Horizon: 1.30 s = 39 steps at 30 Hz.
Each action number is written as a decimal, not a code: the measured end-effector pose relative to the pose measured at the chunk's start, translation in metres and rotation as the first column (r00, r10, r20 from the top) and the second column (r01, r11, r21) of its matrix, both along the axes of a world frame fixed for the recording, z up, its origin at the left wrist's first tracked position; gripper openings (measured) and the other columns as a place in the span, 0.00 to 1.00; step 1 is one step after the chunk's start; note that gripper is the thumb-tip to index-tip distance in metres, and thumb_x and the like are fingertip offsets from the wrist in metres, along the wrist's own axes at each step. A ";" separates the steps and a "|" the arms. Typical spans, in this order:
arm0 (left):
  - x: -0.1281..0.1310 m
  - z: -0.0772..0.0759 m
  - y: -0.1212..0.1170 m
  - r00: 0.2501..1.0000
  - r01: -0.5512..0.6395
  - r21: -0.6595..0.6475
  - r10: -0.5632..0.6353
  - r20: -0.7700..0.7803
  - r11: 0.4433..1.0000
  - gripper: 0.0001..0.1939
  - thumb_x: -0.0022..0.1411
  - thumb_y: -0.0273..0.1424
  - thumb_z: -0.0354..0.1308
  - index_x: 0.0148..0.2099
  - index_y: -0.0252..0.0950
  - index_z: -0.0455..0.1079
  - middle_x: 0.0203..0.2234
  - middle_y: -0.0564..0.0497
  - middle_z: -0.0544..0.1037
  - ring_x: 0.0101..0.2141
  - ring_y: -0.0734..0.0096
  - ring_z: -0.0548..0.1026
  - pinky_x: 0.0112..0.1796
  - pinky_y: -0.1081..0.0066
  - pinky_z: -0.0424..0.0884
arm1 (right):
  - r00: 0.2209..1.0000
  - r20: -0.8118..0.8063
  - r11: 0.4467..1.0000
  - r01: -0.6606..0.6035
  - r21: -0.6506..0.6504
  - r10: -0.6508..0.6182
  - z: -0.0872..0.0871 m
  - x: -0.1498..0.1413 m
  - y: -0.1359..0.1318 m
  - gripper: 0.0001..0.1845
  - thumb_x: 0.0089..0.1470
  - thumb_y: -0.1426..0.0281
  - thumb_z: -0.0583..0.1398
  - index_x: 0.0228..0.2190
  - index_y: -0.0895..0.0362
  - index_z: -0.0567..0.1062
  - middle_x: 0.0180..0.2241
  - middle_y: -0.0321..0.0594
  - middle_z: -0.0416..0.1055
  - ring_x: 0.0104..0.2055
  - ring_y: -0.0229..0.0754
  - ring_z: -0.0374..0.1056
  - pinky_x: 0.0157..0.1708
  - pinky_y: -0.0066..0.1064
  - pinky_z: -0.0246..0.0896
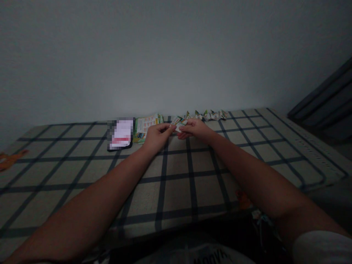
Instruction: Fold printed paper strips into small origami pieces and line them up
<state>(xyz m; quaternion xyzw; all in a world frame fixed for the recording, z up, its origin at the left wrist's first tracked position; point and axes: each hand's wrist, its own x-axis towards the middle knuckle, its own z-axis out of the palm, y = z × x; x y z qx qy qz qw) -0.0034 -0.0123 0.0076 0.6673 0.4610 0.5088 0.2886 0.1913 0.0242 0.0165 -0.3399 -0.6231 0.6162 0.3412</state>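
Both my arms reach forward over a checked cloth surface (192, 176). My left hand (156, 136) and my right hand (195, 129) meet near the far edge, and both pinch a small printed piece of paper (178, 123) between their fingertips. The paper is white with green and orange print and looks partly folded. To the left of my left hand lies a stack of similar printed sheets (147, 126). Behind my right hand, a row of several small folded paper pieces (210, 115) lies along the wall.
A dark-edged flat item with a pale blurred face (121, 134) lies left of the sheet stack. An orange scrap (11, 158) sits at the far left edge. A plain wall rises behind. A dark slatted object (324, 106) stands at the right.
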 end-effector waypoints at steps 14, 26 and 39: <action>-0.001 0.001 -0.001 0.999 -0.004 -0.089 0.008 0.045 0.996 0.20 0.57 0.46 0.64 0.42 0.36 0.82 0.24 0.51 0.80 0.25 0.70 0.73 0.29 0.71 0.66 | 0.993 0.018 0.969 0.111 0.221 -0.118 0.001 0.006 0.005 0.14 0.48 0.61 0.69 0.30 0.61 0.80 0.24 0.38 0.77 0.26 0.35 0.72 0.33 0.29 0.72; -0.003 0.002 0.002 0.990 0.058 -0.139 -0.039 0.138 0.989 0.21 0.56 0.48 0.67 0.44 0.38 0.82 0.27 0.49 0.83 0.27 0.69 0.77 0.34 0.70 0.72 | 0.981 -0.140 0.990 0.141 0.019 -0.137 0.004 0.008 0.005 0.10 0.48 0.71 0.70 0.34 0.60 0.81 0.27 0.38 0.80 0.26 0.33 0.74 0.31 0.24 0.74; -0.001 0.006 -0.001 0.977 0.065 -0.101 -0.043 0.207 0.993 0.22 0.57 0.45 0.66 0.48 0.35 0.80 0.29 0.48 0.83 0.30 0.68 0.79 0.38 0.67 0.77 | 0.967 -0.191 0.985 0.174 -0.005 -0.171 0.002 0.007 0.005 0.12 0.49 0.74 0.68 0.39 0.60 0.80 0.28 0.38 0.79 0.26 0.33 0.74 0.33 0.27 0.75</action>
